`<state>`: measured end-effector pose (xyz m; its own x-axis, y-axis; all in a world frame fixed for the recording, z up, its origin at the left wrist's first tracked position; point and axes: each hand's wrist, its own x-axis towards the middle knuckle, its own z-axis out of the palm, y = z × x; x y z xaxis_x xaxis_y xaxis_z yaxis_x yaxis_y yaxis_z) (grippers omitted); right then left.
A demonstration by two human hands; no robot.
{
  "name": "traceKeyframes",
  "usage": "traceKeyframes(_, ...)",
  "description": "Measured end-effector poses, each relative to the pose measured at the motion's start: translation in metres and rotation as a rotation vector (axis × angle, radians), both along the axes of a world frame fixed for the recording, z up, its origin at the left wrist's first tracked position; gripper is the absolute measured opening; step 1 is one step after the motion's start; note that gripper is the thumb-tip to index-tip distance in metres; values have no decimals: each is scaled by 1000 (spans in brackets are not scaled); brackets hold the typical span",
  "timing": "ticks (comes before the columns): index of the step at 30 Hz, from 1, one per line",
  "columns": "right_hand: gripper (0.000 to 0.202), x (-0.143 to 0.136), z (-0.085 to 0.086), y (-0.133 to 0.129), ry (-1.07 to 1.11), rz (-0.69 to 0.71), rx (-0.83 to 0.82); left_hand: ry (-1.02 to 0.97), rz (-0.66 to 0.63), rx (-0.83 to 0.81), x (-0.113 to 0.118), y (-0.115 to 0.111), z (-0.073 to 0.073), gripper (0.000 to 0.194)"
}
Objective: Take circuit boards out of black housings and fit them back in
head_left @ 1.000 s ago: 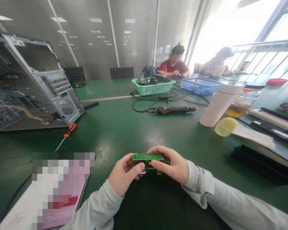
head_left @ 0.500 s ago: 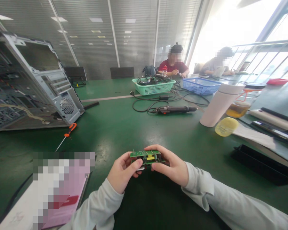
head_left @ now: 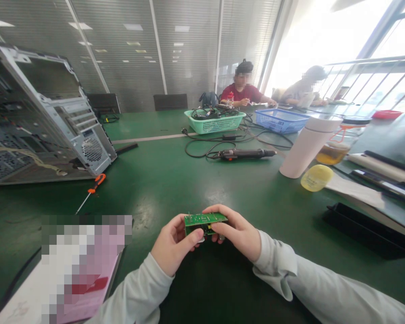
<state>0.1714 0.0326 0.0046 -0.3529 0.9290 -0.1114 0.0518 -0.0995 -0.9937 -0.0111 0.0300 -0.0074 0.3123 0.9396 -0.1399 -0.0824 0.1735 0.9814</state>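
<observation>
Between my two hands, just above the table's near side, is a green circuit board assembly (head_left: 204, 219) made of stacked boards with small parts in the gap. My left hand (head_left: 175, 243) grips its left end, thumb on the front and fingers behind. On the right end my right hand (head_left: 239, 231) is closed too, its index finger along the back edge of the upper board and its thumb at the front. Fingers cover much of the lower board. A bit of white shows under it by my left thumb.
An open computer case (head_left: 47, 117) stands at left, an orange-handled screwdriver (head_left: 96, 184) before it. Ahead lie an electric screwdriver (head_left: 246, 154), a green basket (head_left: 219, 123) of cables and a blue basket (head_left: 280, 121). A pink bottle (head_left: 308, 148) and black tray (head_left: 369, 229) stand right. Two people sit beyond.
The board assembly has tilted, so more of the upper board's top face shows. My right thumb has moved up along its front. Part of another person's hand has appeared at the right edge.
</observation>
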Motion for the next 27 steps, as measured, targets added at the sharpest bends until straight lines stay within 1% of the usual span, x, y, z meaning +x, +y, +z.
traceKeyframes(4,47,-2,2,-1,5,-19,-29,-7,-3,17,2,-1,-1,37)
traceKeyframes(9,45,-1,3,0,40,-22,-62,-7,-12,76,4,-4,-1,31)
traceKeyframes(12,42,-1,3,0,46,-25,-55,1,-10,93,4,-4,-1,29)
traceKeyframes(15,39,-1,2,0,44,-20,-26,-2,-8,74,5,-5,1,31)
traceKeyframes(17,39,0,-1,0,69,-17,6,-8,25,44,6,-5,4,33)
traceKeyframes(20,44,2,-2,1,101,29,28,-2,148,0,8,-6,8,34)
traceKeyframes(22,48,3,-2,0,90,62,14,3,213,-22,9,-6,10,34)
traceKeyframes(25,53,4,-3,1,56,66,6,7,239,-28,10,-5,11,35)
traceKeyframes(27,53,4,-5,2,19,60,54,11,251,-16,11,-5,11,34)
